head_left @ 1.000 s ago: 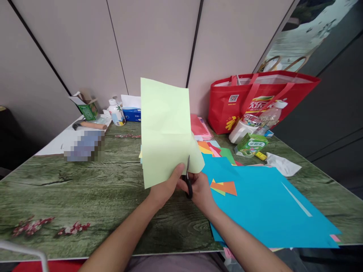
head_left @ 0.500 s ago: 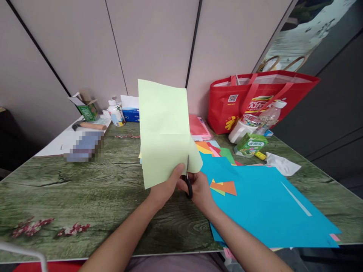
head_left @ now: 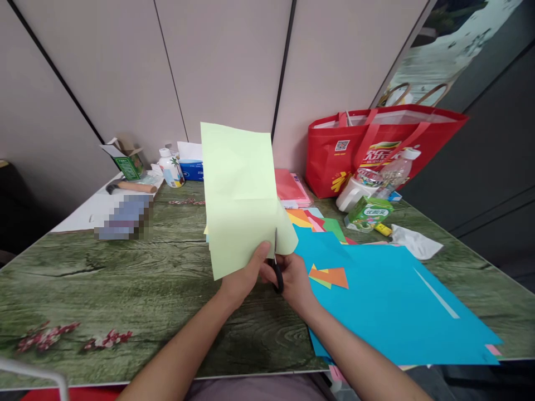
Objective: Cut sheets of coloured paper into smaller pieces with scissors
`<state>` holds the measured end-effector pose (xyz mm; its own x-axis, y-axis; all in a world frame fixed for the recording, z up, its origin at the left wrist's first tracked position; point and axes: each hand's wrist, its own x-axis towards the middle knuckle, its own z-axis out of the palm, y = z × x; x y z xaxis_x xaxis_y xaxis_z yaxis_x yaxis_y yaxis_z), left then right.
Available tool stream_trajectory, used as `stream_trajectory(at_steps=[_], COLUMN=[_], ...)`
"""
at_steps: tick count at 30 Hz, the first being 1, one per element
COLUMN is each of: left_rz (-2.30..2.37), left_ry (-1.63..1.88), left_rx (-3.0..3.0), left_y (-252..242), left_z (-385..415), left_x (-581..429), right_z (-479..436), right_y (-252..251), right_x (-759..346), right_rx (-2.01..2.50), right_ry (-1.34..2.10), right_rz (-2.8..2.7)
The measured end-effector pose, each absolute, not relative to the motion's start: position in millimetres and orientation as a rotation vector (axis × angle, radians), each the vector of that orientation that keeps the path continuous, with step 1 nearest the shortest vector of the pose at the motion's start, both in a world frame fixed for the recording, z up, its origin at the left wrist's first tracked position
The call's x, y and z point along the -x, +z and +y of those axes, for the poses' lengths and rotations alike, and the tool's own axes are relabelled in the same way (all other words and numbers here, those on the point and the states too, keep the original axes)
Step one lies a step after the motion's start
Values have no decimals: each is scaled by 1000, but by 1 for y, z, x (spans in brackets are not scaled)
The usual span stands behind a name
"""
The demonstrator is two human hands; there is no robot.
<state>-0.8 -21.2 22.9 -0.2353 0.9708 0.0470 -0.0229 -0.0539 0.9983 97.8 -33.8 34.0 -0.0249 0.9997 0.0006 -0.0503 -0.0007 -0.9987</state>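
A pale green sheet of paper (head_left: 239,195) stands upright above the table, its right part curling away beyond a cut line. My left hand (head_left: 246,277) grips its lower edge, thumb on the near face and the other fingers hidden behind. In my right hand (head_left: 293,278) are black-handled scissors (head_left: 277,274), their blade pointing up along the cut in the paper. The far blade is hidden by the sheet. Both hands are close together, just over the table's front half.
Blue paper (head_left: 388,301) with small orange and yellow scraps (head_left: 334,277) lies at right. Behind are a red bag (head_left: 334,161), a green drink carton (head_left: 368,213) and a clear bottle (head_left: 401,167). A hammer (head_left: 136,186), a white bottle (head_left: 171,168) and a blurred-out flat object (head_left: 125,216) lie left.
The top of the paper has dipped and tilted slightly to the left. Both hands and the scissors stay nearly in place.
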Motion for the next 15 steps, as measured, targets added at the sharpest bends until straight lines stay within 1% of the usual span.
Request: stream_trajectory(at_steps=[5,15], left_rz=[1276,1298], left_ry=[1409,1407], left_rx=[-1077,-1092], left_y=[24,24], left_z=[-22,-23], left_x=[1,1], right_z=[-33,-34], right_y=[35,33], right_x=[-99,-100], right_rx=[1164,1189], right_ry=[1242,1192], right_rz=[-1212,-1267])
